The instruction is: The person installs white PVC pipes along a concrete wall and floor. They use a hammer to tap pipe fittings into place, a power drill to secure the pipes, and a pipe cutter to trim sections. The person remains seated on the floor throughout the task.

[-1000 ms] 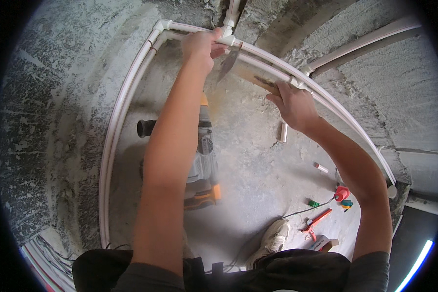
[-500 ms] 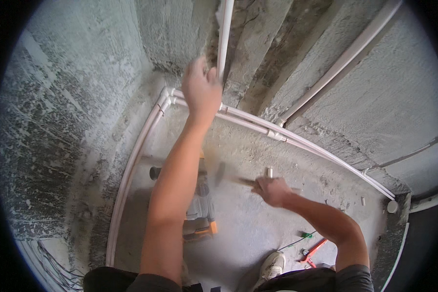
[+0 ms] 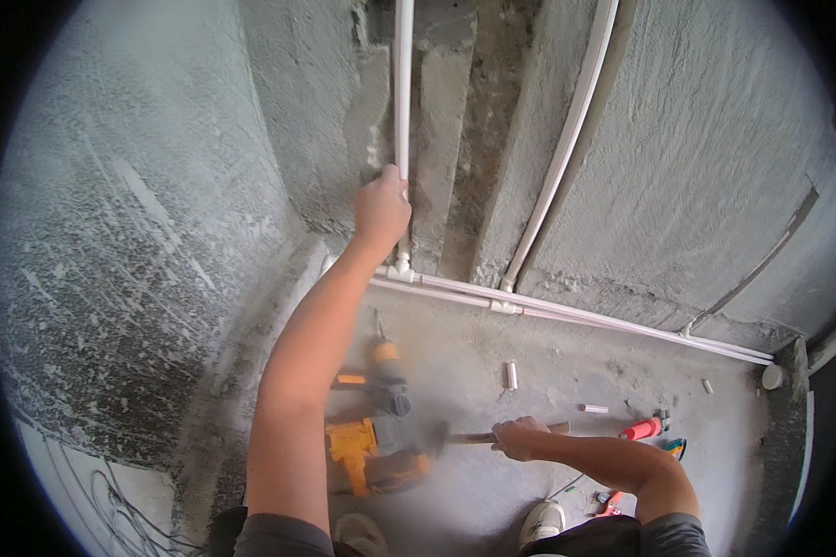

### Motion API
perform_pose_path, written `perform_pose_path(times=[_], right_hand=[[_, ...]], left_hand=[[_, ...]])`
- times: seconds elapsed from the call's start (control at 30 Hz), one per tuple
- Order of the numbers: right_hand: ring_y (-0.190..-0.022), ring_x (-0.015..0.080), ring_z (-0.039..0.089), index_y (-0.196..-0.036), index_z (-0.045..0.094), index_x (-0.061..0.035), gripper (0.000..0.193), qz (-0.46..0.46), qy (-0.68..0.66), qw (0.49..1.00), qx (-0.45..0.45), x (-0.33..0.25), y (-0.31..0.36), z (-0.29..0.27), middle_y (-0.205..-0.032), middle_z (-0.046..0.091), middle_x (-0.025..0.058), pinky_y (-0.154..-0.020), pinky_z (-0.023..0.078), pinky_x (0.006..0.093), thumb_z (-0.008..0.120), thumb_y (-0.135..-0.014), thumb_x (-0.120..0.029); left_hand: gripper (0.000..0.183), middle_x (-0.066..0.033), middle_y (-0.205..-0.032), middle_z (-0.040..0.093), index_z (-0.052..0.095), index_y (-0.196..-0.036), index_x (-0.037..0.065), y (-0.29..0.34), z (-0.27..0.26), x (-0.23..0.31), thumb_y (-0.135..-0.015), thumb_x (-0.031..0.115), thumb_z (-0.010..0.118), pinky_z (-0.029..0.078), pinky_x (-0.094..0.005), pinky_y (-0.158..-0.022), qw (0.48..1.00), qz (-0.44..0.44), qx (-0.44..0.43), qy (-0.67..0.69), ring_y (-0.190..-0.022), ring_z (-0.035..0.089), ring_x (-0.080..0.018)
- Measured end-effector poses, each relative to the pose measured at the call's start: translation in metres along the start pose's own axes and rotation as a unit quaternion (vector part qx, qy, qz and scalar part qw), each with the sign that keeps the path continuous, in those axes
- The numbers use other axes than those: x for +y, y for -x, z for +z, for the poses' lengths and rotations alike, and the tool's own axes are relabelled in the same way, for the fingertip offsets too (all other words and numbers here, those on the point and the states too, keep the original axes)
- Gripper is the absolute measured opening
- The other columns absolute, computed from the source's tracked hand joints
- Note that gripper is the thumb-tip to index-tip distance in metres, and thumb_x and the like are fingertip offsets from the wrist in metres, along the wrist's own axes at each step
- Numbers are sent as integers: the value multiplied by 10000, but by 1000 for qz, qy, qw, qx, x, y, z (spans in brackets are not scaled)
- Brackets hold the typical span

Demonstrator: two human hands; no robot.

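My left hand (image 3: pixel 383 212) is closed at the lower part of a white upright pipe (image 3: pixel 403 88), which stands in a groove in the rough wall. Its fingers are curled against the pipe and partly hidden by the back of the hand. Low over the floor, my right hand (image 3: pixel 518 437) grips the wooden handle of a hammer (image 3: pixel 474 437). The hammer's head, pointing left, is blurred. An orange and grey rotary hammer drill (image 3: pixel 372 446) with a long bit lies on the floor below my left forearm.
White pipes (image 3: pixel 585 316) run along the wall's foot, joined by a tee (image 3: pixel 400 270). Another white pipe (image 3: pixel 567 139) rises to the right. Short pipe pieces (image 3: pixel 512 375), a red tool (image 3: pixel 643 428) and red-handled pliers (image 3: pixel 611 504) lie on the floor. Cables (image 3: pixel 121 501) hang at lower left.
The view has tilted up toward the wall. My left hand has settled against the upright pipe, no longer blurred. My right hand, still holding the hammer, is now lower in view.
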State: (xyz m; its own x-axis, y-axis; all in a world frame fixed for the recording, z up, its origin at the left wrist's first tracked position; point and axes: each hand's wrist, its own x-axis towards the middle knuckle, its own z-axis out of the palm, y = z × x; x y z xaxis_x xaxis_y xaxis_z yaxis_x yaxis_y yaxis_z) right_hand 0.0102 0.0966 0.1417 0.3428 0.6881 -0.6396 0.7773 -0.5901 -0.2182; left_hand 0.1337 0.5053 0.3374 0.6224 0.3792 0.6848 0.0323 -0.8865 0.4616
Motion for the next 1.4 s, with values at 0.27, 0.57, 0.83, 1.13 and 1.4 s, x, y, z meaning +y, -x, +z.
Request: perform_pose_path(times=[0.27, 0.57, 0.83, 1.13, 1.4], right_hand=[[-1223, 391, 654, -1231, 648, -41, 344, -24, -49, 995, 82, -6, -18, 41, -1285, 675, 202, -1014, 530, 559, 648, -1038, -325], [-1044, 211, 702, -1200, 740, 9, 388, 260, -502, 812, 145, 23, 186, 49, -1185, 750, 134, -939, 560, 367, 753, -999, -323], [-1086, 253, 718, -1368, 646, -33, 441, 354, -716, 567, 203, -173, 428, 185, -1213, 743, 123, -905, 592, 407, 689, -1029, -312], [-1074, 217, 693, -1316, 519, 50, 421, 276, -680, 620, 278, -335, 406, 96, -1145, 690, 155, -964, 571, 389, 744, -1019, -148], [-764, 248, 668, -1135, 538, -9, 772, 500, -345, 758, 235, -355, 318, 118, -868, 658, 137, -698, 564, 416, 1027, -680, -397]], left_hand=[[125, -232, -929, 752, 662, -1013, 38, -19, -9, -8, -953, 143, 696, 560, -584, -793, 997, 8, -68, -35, -900, 728, -465], [340, -242, -859, 743, 747, -916, 45, -25, -26, -15, -885, 374, 826, 548, -579, -754, 999, -35, -34, 0, -864, 722, -483], [531, -248, -858, 752, 767, -934, 40, -11, -25, -20, -898, 569, 777, 557, -583, -710, 997, -64, -18, -33, -839, 736, -479], [596, -214, -844, 759, 732, -921, 58, -15, -8, -42, -897, 654, 734, 540, -581, -677, 998, -51, 10, -26, -806, 729, -471], [589, -215, -930, 779, 761, -986, 44, -15, -34, -26, -926, 629, 733, 570, -564, -748, 993, -75, -83, -46, -904, 753, -437]])
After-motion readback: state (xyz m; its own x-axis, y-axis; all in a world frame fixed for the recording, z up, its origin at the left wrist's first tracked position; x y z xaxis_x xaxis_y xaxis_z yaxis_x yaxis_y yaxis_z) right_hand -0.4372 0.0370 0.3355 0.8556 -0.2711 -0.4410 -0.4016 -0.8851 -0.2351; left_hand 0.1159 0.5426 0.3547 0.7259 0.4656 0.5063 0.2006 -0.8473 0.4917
